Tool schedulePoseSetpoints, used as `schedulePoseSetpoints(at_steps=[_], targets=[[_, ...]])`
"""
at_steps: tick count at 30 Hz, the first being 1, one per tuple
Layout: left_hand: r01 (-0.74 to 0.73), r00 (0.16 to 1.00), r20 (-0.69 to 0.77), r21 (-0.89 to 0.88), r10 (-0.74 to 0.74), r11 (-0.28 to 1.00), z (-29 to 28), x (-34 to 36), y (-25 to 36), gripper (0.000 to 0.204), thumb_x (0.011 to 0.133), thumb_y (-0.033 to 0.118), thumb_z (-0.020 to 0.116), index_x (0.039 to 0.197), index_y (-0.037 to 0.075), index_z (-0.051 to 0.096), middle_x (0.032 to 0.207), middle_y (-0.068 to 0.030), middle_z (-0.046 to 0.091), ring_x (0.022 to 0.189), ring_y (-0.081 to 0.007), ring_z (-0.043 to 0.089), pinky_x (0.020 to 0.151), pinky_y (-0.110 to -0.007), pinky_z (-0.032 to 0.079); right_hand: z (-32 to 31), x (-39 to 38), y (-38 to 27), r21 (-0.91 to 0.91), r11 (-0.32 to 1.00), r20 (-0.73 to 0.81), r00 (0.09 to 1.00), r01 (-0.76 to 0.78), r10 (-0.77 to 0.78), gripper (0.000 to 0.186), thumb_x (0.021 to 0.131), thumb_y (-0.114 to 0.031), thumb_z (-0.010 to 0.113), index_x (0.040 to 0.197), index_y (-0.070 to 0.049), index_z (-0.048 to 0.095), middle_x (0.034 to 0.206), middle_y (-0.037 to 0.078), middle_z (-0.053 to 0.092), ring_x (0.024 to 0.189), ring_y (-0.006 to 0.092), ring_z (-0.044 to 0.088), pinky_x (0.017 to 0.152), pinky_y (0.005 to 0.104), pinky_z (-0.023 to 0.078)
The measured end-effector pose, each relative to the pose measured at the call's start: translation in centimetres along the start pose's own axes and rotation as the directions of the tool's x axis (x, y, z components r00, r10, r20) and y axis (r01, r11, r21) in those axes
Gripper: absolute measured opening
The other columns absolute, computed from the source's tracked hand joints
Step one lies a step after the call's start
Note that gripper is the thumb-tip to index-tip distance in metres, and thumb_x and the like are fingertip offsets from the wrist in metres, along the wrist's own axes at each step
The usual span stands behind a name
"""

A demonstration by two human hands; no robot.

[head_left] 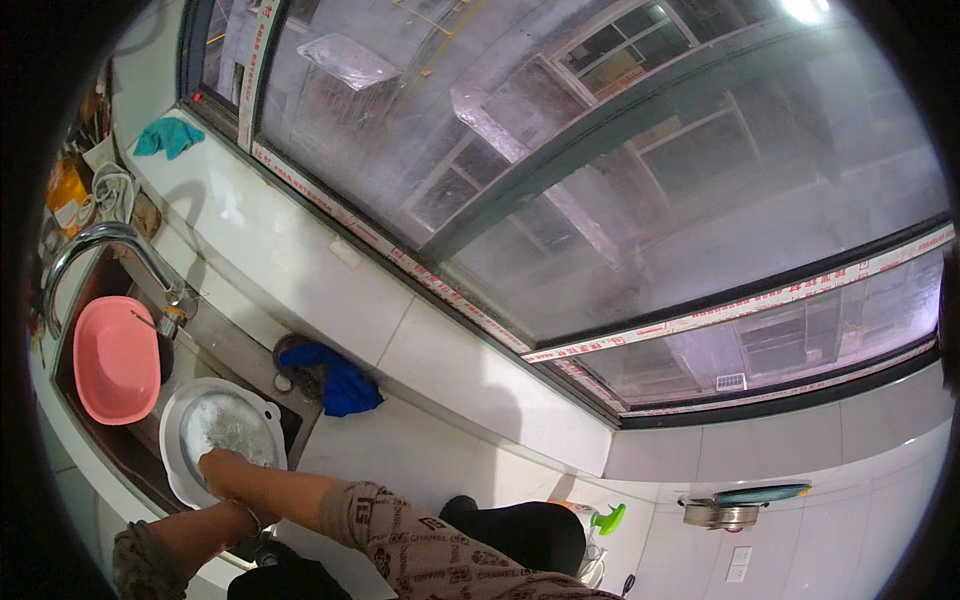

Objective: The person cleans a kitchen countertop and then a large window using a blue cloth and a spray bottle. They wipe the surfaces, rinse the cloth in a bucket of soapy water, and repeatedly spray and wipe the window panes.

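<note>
At the sink's (140, 452) right end, the white basin (170, 445) seemed slippery, best rim-held; right hand (222, 470) grip was unclear, left hand hidden.

Right hand (224, 474) dips into white basin (169, 440), fingers at water (237, 424); left hand is hidden. Pink tub (115, 360) sits up-left of fingers, faucet (104, 232) farther that way, blue cloth (350, 388) up-right, spray bottle (608, 519) well right.
</note>
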State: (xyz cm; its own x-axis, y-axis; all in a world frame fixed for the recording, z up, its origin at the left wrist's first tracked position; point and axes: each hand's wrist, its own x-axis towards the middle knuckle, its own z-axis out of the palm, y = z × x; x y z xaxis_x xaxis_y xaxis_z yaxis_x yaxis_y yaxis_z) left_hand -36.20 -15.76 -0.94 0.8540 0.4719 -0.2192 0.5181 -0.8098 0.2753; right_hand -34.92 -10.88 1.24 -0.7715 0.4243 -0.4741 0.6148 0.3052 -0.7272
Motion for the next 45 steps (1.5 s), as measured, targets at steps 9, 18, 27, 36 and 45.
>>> schedulePoseSetpoints(at_steps=[9, 18, 27, 36, 45], targets=[[0.041, 0.999, -0.005, -0.103, -0.042, 0.994, -2.2, 0.3, 0.2, 0.022, 0.076, 0.015, 0.053, 0.096, 0.008, 0.062, 0.109, -0.0097, 0.055, 0.104, -0.0279, 0.050, 0.095, -0.044, 0.033, 3.3, 2.2, 4.0, 0.020, 0.999, -0.107, 0.993, -0.047, 0.049, 0.028, 0.070, -0.017, 0.059, 0.092, 0.001, 0.059, 0.088, 0.022, 0.061, 0.081, 0.0387, 0.059, 0.073, 0.0456, 0.046], [0.295, 0.587, -0.668, -0.348, -0.457, 0.890, -17.0, -4.7, -5.8, 0.046, 0.068, 0.016, 0.070, 0.111, 0.015, 0.053, 0.106, -0.0089, 0.051, 0.094, -0.0259, 0.054, 0.074, -0.033, 0.049, -18.2, -5.1, 5.8, 0.994, 0.074, 0.088, 0.989, -0.080, -0.122, 0.068, 0.081, -0.064, 0.040, 0.120, -0.008, 0.044, 0.111, 0.013, 0.056, 0.101, 0.0257, 0.055, 0.082, 0.0366, 0.049], [-0.415, 0.639, 0.234, -0.697, -0.732, -0.585, -30.5, -5.6, -4.2, 0.053, 0.083, 0.062, 0.038, 0.088, 0.013, 0.056, 0.066, -0.0009, 0.053, 0.045, -0.0075, 0.043, 0.036, -0.019, 0.025, -32.0, -17.7, -3.2, 0.660, 0.723, -0.151, 0.979, 0.203, -0.137, 0.034, 0.083, -0.023, 0.058, 0.111, -0.007, 0.052, 0.089, 0.003, 0.057, 0.081, 0.0131, 0.054, 0.072, 0.0293, 0.045], [-0.363, 0.257, 0.479, -0.757, -0.839, -0.543, -38.3, -2.8, 12.8, 0.044, 0.089, 0.036, 0.049, 0.117, 0.003, 0.047, 0.101, -0.0072, 0.055, 0.093, -0.0186, 0.054, 0.079, -0.034, 0.046, -31.1, -35.5, -16.9, 0.679, 0.726, -0.354, 0.819, -0.107, 0.452, 0.031, 0.084, -0.032, 0.058, 0.073, -0.003, 0.060, 0.062, -0.001, 0.052, 0.056, 0.0085, 0.046, 0.050, 0.0246, 0.039], [-0.449, 0.787, -0.041, -0.722, -0.615, -0.526, -50.4, -0.7, 24.6, 0.070, 0.081, 0.046, 0.057, 0.136, 0.019, 0.022, 0.125, -0.0046, 0.044, 0.116, -0.0201, 0.044, 0.097, -0.037, 0.036, -38.9, -52.8, -30.9, 0.790, 0.614, 0.028, 0.998, 0.010, -0.052, 0.040, 0.091, -0.033, 0.046, 0.123, -0.009, 0.049, 0.094, 0.003, 0.057, 0.088, 0.0108, 0.052, 0.083, 0.0237, 0.039]])
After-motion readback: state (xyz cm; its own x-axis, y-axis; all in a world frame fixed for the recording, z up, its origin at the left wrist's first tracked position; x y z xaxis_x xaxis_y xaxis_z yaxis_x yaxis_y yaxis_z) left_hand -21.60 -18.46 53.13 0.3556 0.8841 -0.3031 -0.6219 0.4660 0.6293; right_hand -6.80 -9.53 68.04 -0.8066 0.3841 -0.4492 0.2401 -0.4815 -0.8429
